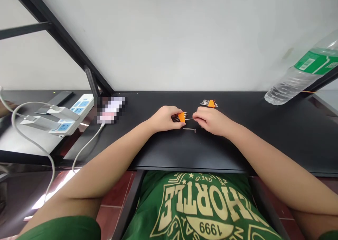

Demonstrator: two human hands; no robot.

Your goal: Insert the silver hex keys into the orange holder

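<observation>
Between thumb and fingers, my left hand [167,119] grips an orange hex key holder [181,117] with several metal keys through it. My right hand [211,120] pinches a thin hex key [189,119] whose far end reaches the holder; whether it sits in a hole I cannot tell. On the black table just below the hands lies a loose L-shaped hex key [190,129]. Beyond my right hand rests a second orange holder [212,103], filled with several keys.
A water bottle [301,71] with a green label stands at the right. To the left are a phone-like blurred object [111,109] with a white cable [87,143], a white power strip [72,115] with plugged-in chargers, and a black metal frame [63,39]. A pale wall rises behind the table [163,152].
</observation>
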